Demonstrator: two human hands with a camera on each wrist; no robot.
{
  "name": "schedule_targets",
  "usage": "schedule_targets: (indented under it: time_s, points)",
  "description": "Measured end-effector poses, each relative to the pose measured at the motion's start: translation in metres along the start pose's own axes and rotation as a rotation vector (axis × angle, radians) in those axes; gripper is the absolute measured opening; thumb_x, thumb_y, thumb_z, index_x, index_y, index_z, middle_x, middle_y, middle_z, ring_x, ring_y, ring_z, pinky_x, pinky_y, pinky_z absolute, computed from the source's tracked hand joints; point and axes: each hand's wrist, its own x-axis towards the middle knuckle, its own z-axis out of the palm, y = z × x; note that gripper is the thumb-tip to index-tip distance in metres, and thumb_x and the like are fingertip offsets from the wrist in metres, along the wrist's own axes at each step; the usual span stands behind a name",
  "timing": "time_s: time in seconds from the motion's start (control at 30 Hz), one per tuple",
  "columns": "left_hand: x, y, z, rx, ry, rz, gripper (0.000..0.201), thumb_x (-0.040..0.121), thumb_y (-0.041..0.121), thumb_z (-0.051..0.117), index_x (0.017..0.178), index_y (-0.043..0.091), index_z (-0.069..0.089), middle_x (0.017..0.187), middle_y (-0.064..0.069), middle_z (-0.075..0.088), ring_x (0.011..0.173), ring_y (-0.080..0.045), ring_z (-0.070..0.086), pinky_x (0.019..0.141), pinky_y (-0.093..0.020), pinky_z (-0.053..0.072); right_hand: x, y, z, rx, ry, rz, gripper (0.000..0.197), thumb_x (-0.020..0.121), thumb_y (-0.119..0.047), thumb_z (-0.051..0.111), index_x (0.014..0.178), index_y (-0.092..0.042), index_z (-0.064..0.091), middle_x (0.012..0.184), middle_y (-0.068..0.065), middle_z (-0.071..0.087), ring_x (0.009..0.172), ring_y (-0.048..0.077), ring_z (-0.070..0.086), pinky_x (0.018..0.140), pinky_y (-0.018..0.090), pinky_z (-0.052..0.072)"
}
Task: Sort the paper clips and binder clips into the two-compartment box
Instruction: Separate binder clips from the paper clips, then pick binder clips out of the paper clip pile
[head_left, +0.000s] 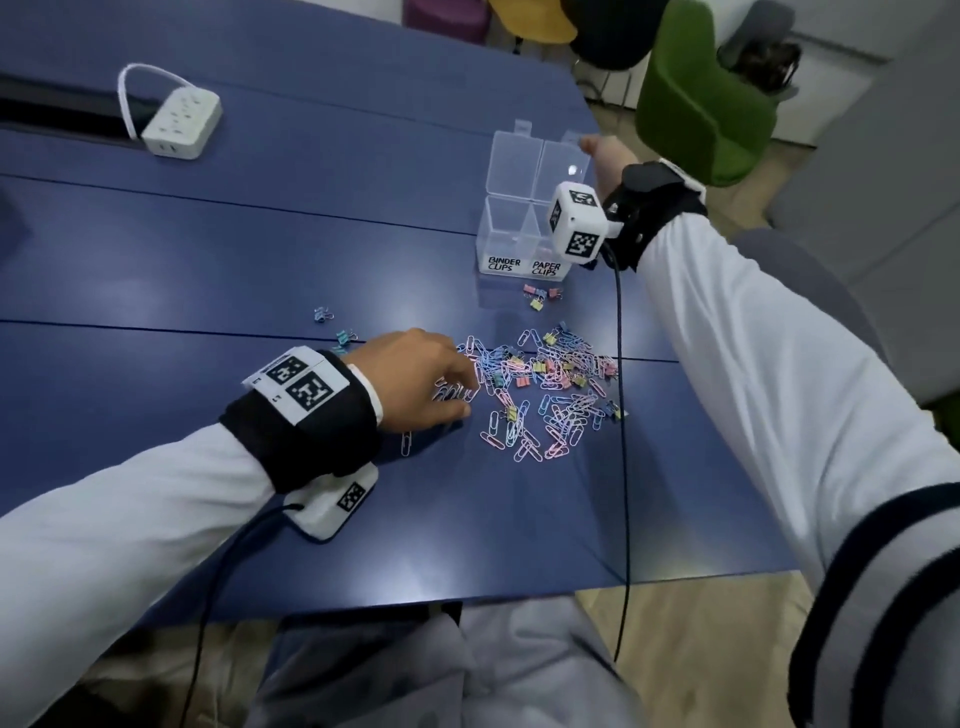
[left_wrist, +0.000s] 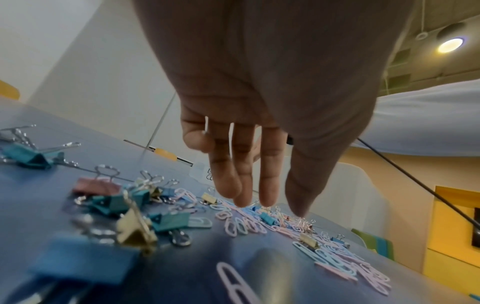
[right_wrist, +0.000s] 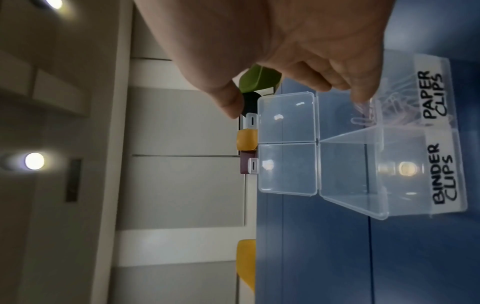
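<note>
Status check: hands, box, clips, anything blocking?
Right hand open over PAPER CLIPS compartment, some clips inside. Left hand open on the clip pile. BINDER CLIPS compartment empty. Nothing blocking.

An office meeting room — a long blue table (head_left: 208, 249) carries a white power strip (head_left: 182, 123). Beyond the table's far edge stand colourful chairs — green (head_left: 701, 114), yellow (head_left: 530, 21).

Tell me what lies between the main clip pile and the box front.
Head view: a few binder clips just before the box; otherwise bare blue table up to the pile.

Right hand (head_left: 608, 156) partly behind box (head_left: 511, 244)
</note>
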Motion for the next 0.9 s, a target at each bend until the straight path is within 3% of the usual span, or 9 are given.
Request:
schedule_targets:
  time_s: [0.07, 0.17, 0.23, 0.3, 0.47, 0.57, 0.67, 0.73, 0.9]
  points:
    - [-0.001, 0.001, -0.001, 0.008, -0.012, 0.005, 0.032, 0.086, 0.050, 0.058, 0.115, 0.035, 0.062, 0.111, 0.011, 0.061, 0.079, -0.006, 0.048, 0.069, -0.020, 0.033, 0.001, 0.000, 0.002, -0.053, -0.009, 0.028, 0.069, 0.098, -0.041, 0.045, 0.148, 0.000, 0.022, 0.148, 0.026, 0.035, 0.127, 0.038, 0.049, 0.106, 0.045, 0.040]
    - [-0.005, 0.000, -0.004, 0.009, -0.025, 0.003, 0.033, 0.086, 0.049, 0.057, 0.116, 0.035, 0.061, 0.113, 0.010, 0.061, 0.082, -0.008, 0.051, 0.070, -0.021, 0.034, -0.002, 0.000, -0.002, -0.239, -0.045, 0.002, 0.074, 0.091, -0.056, 0.047, 0.132, 0.006, 0.046, 0.130, 0.027, 0.056, 0.114, 0.041, 0.060, 0.099, 0.049, 0.048]
    - [-0.008, -0.002, -0.006, -0.002, -0.020, 0.005, 0.033, 0.086, 0.049, 0.058, 0.115, 0.035, 0.061, 0.112, 0.008, 0.061, 0.083, -0.011, 0.053, 0.070, -0.022, 0.035, -0.022, -0.003, -0.008, -0.399, -0.063, -0.115, 0.059, 0.090, -0.052, 0.053, 0.118, 0.000, 0.057, 0.116, 0.019, 0.064, 0.092, 0.035, 0.068, 0.082, 0.040, 0.056]
    - [-0.010, -0.005, -0.008, -0.004, -0.007, 0.008, 0.033, 0.086, 0.049, 0.059, 0.115, 0.034, 0.062, 0.110, 0.007, 0.062, 0.090, -0.015, 0.058, 0.071, -0.023, 0.036, -0.049, -0.001, -0.017, -0.663, -0.079, -0.312, 0.039, 0.091, -0.043, 0.058, 0.109, -0.009, 0.061, 0.100, 0.010, 0.069, 0.073, 0.021, 0.067, 0.074, 0.034, 0.056]
    - [-0.006, -0.009, -0.009, 0.025, -0.020, 0.005, 0.035, 0.085, 0.047, 0.061, 0.116, 0.032, 0.063, 0.109, 0.006, 0.064, 0.096, -0.017, 0.060, 0.074, -0.024, 0.039, -0.116, 0.065, -0.039, -1.325, -0.276, -0.583, 0.019, 0.089, -0.037, 0.062, 0.105, -0.027, 0.066, 0.077, -0.009, 0.067, 0.082, 0.015, 0.067, 0.075, 0.024, 0.047]
    - [0.003, -0.006, -0.011, 0.054, -0.075, 0.031, 0.037, 0.084, 0.045, 0.063, 0.116, 0.028, 0.062, 0.110, 0.005, 0.065, 0.093, -0.017, 0.059, 0.077, -0.026, 0.045, -0.137, 0.119, -0.040, -1.345, -0.382, -0.593, 0.024, 0.083, -0.032, 0.069, 0.106, -0.027, 0.068, 0.078, -0.013, 0.059, 0.079, 0.015, 0.062, 0.077, 0.025, 0.047]
    - [0.014, 0.002, -0.010, 0.091, -0.122, 0.067, 0.044, 0.080, 0.047, 0.067, 0.119, 0.025, 0.061, 0.111, 0.003, 0.066, 0.099, -0.018, 0.060, 0.079, -0.026, 0.045, -0.152, 0.152, -0.039, -1.315, -0.453, -0.620, 0.032, 0.077, -0.028, 0.074, 0.109, -0.024, 0.069, 0.091, -0.006, 0.065, 0.079, 0.012, 0.057, 0.078, 0.025, 0.047]
    - [0.021, 0.008, -0.009, 0.119, -0.147, 0.091, 0.052, 0.077, 0.050, 0.070, 0.122, 0.026, 0.060, 0.114, 0.003, 0.064, 0.104, -0.020, 0.059, 0.083, -0.029, 0.047, -0.157, 0.163, -0.042, -1.332, -0.482, -0.656, 0.037, 0.075, -0.030, 0.075, 0.111, -0.025, 0.069, 0.098, 0.000, 0.064, 0.087, 0.017, 0.059, 0.082, 0.032, 0.050]
    - [0.035, 0.032, 0.002, 0.193, -0.165, 0.149, 0.036, 0.083, 0.042, 0.065, 0.118, 0.032, 0.065, 0.110, 0.003, 0.065, 0.103, -0.021, 0.060, 0.080, -0.029, 0.047, -0.160, 0.167, -0.063, -1.258, -0.397, -0.712, 0.050, 0.072, -0.038, 0.078, 0.119, -0.027, 0.065, 0.107, 0.000, 0.060, 0.090, 0.016, 0.060, 0.085, 0.033, 0.050]
